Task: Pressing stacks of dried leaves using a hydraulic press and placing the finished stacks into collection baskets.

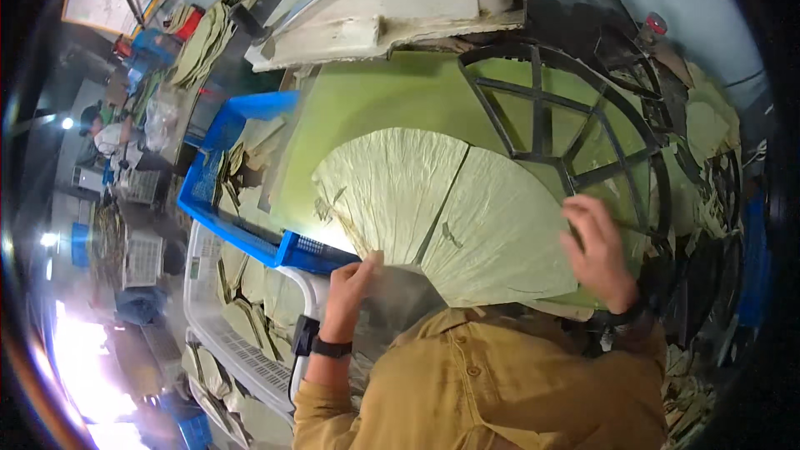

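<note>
Two pale green, wrinkled, wedge-shaped sheets lie side by side like an opened fan, with a dark narrow gap between them. My left hand [351, 290] is closed at the lower corner of the left sheet [392, 187], its thumb up against the edge; its other fingers are mostly hidden. At the outer edge of the right sheet [500, 229] is my right hand [598, 252], fingers stretched out and slightly bent, gripping nothing visible. Both sheets rest partly over a yellow-green board [358, 92]. A small torn flap [451, 236] shows on the right sheet.
A black fan-shaped frame with crossbars [542, 108] lies on the board's far right. Beyond the board stands a worn white machine part [408, 0]. To the left are a blue crate [204, 175] and a white basket [250, 346] holding sheet pieces. Another person [117, 137] is far left.
</note>
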The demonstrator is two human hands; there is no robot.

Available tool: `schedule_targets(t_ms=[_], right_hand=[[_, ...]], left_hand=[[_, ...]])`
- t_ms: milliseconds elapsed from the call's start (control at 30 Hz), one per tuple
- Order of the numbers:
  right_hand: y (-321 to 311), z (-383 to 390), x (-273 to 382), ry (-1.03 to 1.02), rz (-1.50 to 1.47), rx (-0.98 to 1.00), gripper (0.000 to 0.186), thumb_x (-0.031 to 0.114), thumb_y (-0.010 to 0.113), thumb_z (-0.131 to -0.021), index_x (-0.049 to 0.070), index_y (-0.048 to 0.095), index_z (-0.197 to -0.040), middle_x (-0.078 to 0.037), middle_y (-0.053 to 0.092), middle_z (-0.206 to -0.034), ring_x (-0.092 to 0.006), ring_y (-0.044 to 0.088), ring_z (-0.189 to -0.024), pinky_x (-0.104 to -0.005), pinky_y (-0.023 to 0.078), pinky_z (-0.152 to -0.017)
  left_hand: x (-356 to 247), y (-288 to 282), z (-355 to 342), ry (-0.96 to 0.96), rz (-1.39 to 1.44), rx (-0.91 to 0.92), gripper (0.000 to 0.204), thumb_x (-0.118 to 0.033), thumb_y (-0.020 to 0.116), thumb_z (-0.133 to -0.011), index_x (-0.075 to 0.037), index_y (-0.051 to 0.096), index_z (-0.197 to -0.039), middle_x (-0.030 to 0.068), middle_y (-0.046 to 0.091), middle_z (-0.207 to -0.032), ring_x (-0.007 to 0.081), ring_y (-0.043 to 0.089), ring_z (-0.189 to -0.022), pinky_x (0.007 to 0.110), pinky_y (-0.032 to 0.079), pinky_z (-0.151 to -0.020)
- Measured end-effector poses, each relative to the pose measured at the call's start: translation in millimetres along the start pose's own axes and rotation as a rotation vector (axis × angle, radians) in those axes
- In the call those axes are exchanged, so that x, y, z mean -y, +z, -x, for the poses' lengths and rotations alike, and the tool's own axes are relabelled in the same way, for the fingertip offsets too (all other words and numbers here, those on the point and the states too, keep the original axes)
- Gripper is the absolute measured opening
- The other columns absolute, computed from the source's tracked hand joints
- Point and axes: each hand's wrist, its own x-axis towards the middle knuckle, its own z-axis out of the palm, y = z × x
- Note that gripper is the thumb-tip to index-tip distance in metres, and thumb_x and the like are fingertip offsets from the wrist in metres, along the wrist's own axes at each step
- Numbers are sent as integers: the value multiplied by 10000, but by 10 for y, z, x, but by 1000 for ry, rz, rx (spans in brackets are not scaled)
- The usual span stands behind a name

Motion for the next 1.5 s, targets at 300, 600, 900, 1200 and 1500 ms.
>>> schedule_targets(t_ms=[300,600,900,1200,1500], right_hand=[[19,145,25,40,-299,95,224,36,643,-820,-11,549,-1018,-164,554,-1099,-346,572,-996,-373,472,-836],[62,339,-134,121,-258,22,225,72,621,-847,8,551,-1051,-163,560,-1094,-347,569,-999,-382,458,-863],[-31,358,-225,473,-699,67,361,211,567,-937,-18,512,-1211,-118,603,-1176,-191,552,-1092,-352,431,-928],[199,361,-71,364,-180,87,640,159,742,-755,-18,430,-1284,-225,503,-1220,-384,497,-1134,-413,411,-956],[454,164,381,313,-185,217,648,104,774,-712,-13,462,-1267,-200,528,-1191,-353,524,-1113,-397,430,-941]], left_hand=[[-269,268,260,-24,418,27,210,-116,717,-820,-41,611,-654,27,603,-656,97,525,-539,239,415,-501],[-597,368,471,513,404,-191,62,34,588,-772,47,641,-801,11,588,-752,106,558,-679,236,436,-631],[-597,1064,745,1423,-1238,530,364,-116,642,-753,-46,645,-1110,79,503,-1352,298,488,-1233,437,443,-985],[-423,802,866,901,-411,43,330,-164,740,-754,-38,520,-964,110,543,-1075,237,528,-1022,385,402,-917],[169,814,564,213,514,87,401,-113,665,-851,26,495,-1187,113,605,-1083,164,591,-915,286,496,-791]])
